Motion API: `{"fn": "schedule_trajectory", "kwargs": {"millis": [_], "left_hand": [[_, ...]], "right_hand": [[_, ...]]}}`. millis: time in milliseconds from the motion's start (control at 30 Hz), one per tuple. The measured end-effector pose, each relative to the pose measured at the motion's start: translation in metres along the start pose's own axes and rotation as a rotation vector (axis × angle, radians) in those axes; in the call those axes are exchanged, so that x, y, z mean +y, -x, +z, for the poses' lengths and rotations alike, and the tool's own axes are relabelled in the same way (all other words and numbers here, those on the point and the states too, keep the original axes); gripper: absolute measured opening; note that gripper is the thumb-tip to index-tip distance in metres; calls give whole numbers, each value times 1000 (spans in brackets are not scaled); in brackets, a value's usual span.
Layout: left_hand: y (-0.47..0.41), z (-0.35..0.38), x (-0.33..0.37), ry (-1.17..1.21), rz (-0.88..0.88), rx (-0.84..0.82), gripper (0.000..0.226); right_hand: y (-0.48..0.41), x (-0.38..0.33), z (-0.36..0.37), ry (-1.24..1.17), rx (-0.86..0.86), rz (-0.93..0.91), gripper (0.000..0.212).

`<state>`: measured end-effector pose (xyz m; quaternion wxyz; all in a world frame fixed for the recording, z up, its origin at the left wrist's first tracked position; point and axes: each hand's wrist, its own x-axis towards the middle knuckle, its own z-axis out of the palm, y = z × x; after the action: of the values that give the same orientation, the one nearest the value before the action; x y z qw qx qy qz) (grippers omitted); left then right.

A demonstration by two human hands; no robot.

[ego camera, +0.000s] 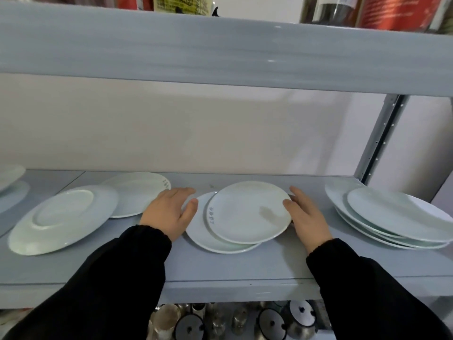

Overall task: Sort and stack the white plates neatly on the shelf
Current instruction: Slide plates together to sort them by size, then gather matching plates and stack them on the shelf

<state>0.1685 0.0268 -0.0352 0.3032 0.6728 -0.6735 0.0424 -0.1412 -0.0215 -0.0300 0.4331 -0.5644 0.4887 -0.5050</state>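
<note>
Head view: your left hand (169, 212) and right hand (306, 217) bracket the middle pair on the shelf (220, 268), fingers straight, gripping nothing. The top plate (247, 212) sits offset right on the lower plate (201, 235). You're squaring them, I'd say, so nudge the top one left. Open room near; the right stack (392, 217) and the upturned plate (61, 217) flank you.

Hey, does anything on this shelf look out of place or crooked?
Yes. On the left, an upside-down plate overlaps a second plate. The middle pair and the right stack sit staggered, not squared up.
</note>
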Motion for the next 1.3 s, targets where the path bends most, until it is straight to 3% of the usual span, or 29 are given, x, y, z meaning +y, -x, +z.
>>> {"fn": "schedule_trajectory", "kwargs": {"millis": [300,500,833,1000,1200,1300], "left_hand": [[31,-19,-3,-25,-62,46,70],[70,-39,-11,-39,-81,80,58],[89,-92,-64,-146,-2,54,56],[90,-111,-113,-184,-105,16,77],[89,-122,-160,-293,-144,-118,96],[83,-128,-171,-353,-90,-199,91]], "right_hand": [[2,1,-8,231,-100,-169,59],[11,-3,-3,548,-100,-459,78],[72,-32,108,683,-253,-898,63],[91,-35,185,737,-370,-908,66],[92,-37,247,828,-479,-727,70],[85,-34,255,736,-502,-593,64]]}}
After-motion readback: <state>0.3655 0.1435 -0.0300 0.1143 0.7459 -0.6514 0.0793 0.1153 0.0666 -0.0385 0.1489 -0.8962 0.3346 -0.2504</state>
